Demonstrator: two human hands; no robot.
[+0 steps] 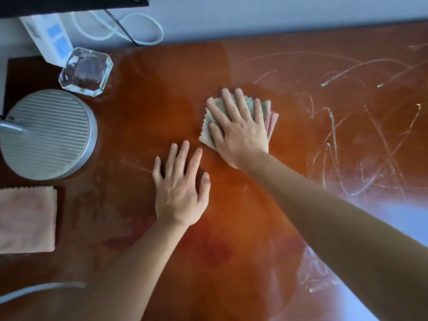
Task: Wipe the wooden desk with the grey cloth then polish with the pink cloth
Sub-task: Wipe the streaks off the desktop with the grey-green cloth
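Observation:
My right hand point(238, 128) lies flat with straight fingers on a folded grey cloth point(208, 130), pressing it onto the glossy wooden desk point(162, 89) near the middle. A pink layer peeks out at the cloth's right edge. My left hand point(180, 188) rests palm down on the bare desk, fingers spread, just left of and nearer than the cloth. A folded pink cloth point(26, 220) lies at the desk's left edge. White scribble-like smears cover the desk's right part.
A round grey lamp base point(49, 135) stands at the left. Behind it are a clear glass ashtray point(85, 71), a white power strip point(48, 35) and looped white cable point(120, 28) by the wall. A white cord point(41, 289) crosses the near left corner.

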